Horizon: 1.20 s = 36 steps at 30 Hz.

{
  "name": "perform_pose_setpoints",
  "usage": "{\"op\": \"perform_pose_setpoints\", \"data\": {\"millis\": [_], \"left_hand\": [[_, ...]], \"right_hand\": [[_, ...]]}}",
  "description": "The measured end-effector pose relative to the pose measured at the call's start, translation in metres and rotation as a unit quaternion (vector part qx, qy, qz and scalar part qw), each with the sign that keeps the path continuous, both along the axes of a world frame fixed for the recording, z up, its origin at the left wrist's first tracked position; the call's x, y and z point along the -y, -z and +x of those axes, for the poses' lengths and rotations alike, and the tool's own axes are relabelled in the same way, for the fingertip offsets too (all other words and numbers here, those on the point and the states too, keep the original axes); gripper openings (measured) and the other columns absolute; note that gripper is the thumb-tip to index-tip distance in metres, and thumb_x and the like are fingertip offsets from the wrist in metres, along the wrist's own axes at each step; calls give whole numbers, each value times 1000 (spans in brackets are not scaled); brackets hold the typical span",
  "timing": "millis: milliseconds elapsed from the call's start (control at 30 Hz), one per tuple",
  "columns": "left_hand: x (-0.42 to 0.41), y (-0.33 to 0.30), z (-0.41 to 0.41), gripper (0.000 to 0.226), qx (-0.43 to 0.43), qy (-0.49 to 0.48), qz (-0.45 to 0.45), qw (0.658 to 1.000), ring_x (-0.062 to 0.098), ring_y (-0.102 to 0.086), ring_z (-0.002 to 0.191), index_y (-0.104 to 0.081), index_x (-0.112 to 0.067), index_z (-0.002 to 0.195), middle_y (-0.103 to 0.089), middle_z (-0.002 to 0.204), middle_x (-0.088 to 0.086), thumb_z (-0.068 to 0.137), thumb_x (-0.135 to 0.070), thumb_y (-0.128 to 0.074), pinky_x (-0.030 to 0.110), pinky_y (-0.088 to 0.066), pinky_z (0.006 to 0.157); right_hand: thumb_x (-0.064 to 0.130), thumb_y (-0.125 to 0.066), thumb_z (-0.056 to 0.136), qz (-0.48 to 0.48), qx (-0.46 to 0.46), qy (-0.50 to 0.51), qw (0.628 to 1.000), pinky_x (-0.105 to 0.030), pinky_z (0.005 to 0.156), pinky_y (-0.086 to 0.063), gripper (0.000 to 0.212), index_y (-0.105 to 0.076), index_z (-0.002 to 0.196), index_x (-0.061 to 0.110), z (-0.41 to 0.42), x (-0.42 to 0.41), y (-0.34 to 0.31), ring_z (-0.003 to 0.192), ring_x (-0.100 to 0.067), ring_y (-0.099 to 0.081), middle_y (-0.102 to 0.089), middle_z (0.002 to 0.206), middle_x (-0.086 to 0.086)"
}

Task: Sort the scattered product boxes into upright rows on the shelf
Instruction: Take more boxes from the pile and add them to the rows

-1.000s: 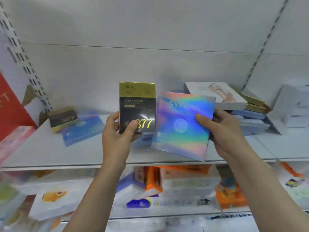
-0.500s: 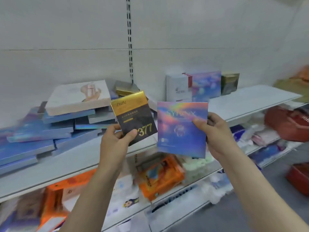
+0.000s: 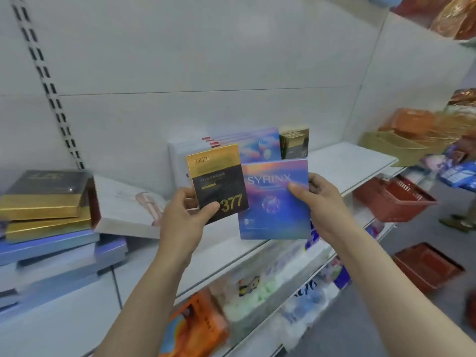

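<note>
My left hand (image 3: 184, 219) grips a black and gold box marked 377 (image 3: 218, 180) by its lower left corner. My right hand (image 3: 319, 202) holds a holographic blue box marked SYRINX (image 3: 274, 202) by its right edge. Both boxes are upright in the air in front of the white shelf (image 3: 342, 166). Behind them an upright row stands on the shelf: white boxes (image 3: 177, 161), holographic boxes (image 3: 260, 145) and black and gold boxes (image 3: 295, 144). To the left lies a flat pile: gold boxes (image 3: 43, 210), a white box (image 3: 128, 207) and blue boxes (image 3: 59, 253).
The shelf below holds orange packs (image 3: 195, 325) and white bagged goods (image 3: 257, 292). Red baskets (image 3: 394, 199) sit on the floor at the right, another one (image 3: 427, 266) nearer. Orange and gold packages (image 3: 412, 124) fill the shelf at the far right.
The view has swung right along the shelf. Both hands carried their boxes along and now hold them closer to the upright row. The flat pile has slid to the left edge.
</note>
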<state>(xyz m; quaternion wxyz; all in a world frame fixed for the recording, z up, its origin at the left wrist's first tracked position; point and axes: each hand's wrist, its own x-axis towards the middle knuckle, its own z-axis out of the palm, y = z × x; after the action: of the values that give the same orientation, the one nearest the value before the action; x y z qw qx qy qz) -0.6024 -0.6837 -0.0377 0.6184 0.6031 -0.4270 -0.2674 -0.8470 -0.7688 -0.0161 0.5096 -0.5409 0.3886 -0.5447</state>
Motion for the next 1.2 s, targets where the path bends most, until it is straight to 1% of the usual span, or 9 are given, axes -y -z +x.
{"op": "perform_pose_setpoints", "data": {"millis": [200,433,733,867,933,1000,1067,1133,1200], "left_hand": [[87,5,-21,26,18,0,17,1000,14,-67,88,-59,-28,97,-69,95,-3,79,-27,-78,44,-56,81],[139,20,-35,27,33,-30,37,998,12,-67,88,-60,-33,95,-70,93,-8,78,-27,-80,35,-54,76],[184,26,-71,27,35,-125,33,991,10,-66,87,-61,-32,97,-69,92,-9,78,-26,-80,31,-53,73],[205,29,-94,27,33,-156,41,986,13,-66,90,-62,-29,97,-70,93,-9,78,-26,-80,35,-53,80],[215,30,-104,27,32,-172,47,984,14,-66,90,-63,-30,98,-70,93,-10,77,-28,-80,35,-53,80],[223,32,-114,27,31,-184,53,981,14,-67,90,-63,-31,98,-70,93,-10,77,-28,-80,36,-52,81],[230,34,-126,26,23,-197,57,979,15,-67,89,-63,-31,97,-70,94,-8,77,-26,-80,37,-52,81],[235,35,-137,26,16,-206,56,977,14,-68,88,-63,-31,97,-70,93,-8,78,-25,-80,34,-52,78],[238,35,-146,25,10,-215,55,975,11,-68,85,-63,-31,95,-70,92,-9,78,-25,-80,29,-49,73]], "right_hand": [[11,-72,88,-13,-16,6,1000,-36,70,-60,27,-62,113,8,-26,99,-5,86,-25,-74,-76,100,-9],[12,-73,88,-9,-2,30,999,-47,84,-59,26,-61,111,12,-56,194,9,97,-30,-73,-75,107,-9],[11,-72,89,-12,-19,-80,997,-60,90,-54,37,-59,123,6,-31,309,28,99,-34,-70,-73,109,-17],[26,-75,88,-61,-91,-94,990,-50,87,-58,32,-66,118,20,-24,340,35,97,-25,-71,-74,105,-2],[40,-75,83,-121,-167,-60,977,-33,71,-57,27,-69,108,29,-26,351,36,82,-8,-68,-73,92,10],[47,-76,79,-180,-224,-21,957,-20,58,-44,21,-67,96,37,-27,360,37,70,-1,-59,-68,81,15],[48,-77,78,-207,-242,-10,948,-20,59,-44,24,-63,96,40,-27,365,38,73,-3,-59,-66,84,17],[45,-77,79,-222,-251,-10,942,-29,67,-49,30,-64,104,34,-24,368,38,81,-10,-60,-66,93,13],[41,-77,81,-239,-267,-6,934,-31,72,-50,39,-64,116,29,-24,369,36,85,-15,-60,-63,101,9]]}}
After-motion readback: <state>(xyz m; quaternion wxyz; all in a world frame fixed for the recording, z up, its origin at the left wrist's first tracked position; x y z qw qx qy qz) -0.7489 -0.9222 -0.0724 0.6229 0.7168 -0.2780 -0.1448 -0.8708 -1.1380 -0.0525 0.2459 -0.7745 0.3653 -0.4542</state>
